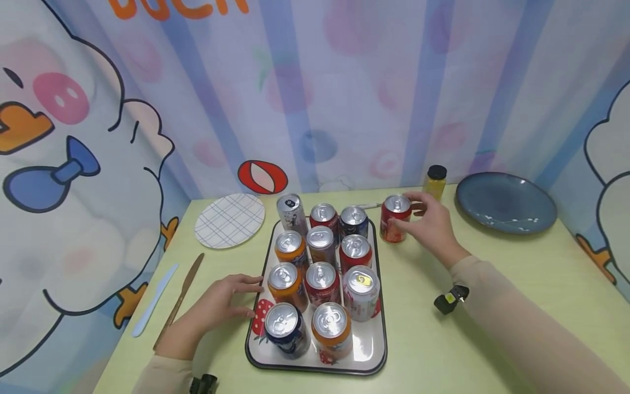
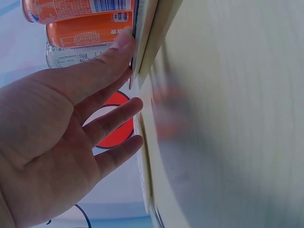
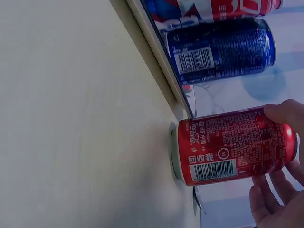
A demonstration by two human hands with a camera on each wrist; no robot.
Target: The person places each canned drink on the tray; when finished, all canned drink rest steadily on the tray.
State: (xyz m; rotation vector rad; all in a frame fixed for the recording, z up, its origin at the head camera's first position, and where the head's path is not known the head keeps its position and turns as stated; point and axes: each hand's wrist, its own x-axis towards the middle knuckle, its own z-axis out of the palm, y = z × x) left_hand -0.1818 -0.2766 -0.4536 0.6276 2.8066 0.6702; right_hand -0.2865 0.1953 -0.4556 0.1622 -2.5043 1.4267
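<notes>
A tray (image 1: 364, 358) with a dark rim and a strawberry print bears several drink cans, among them an orange can (image 1: 332, 331) and a dark blue can (image 1: 287, 330) at the near end. To the tray's right, my right hand (image 1: 433, 224) grips a red Coca-Cola can (image 3: 232, 147) between thumb and fingers. The can stands upright, at or just above the table. At the tray's left edge my left hand (image 1: 221, 303) holds nothing, fingers extended. In the left wrist view its thumb and index finger lie close against the tray's side.
Left of the tray are a checked plate (image 1: 230, 220), a brown knife (image 1: 186, 284) and a pale blue knife (image 1: 155, 301). A small yellow bottle (image 1: 435, 183) with a black cap and a blue-grey plate (image 1: 507, 200) stand back right. Some silver cutlery (image 1: 368, 206) lies behind the tray.
</notes>
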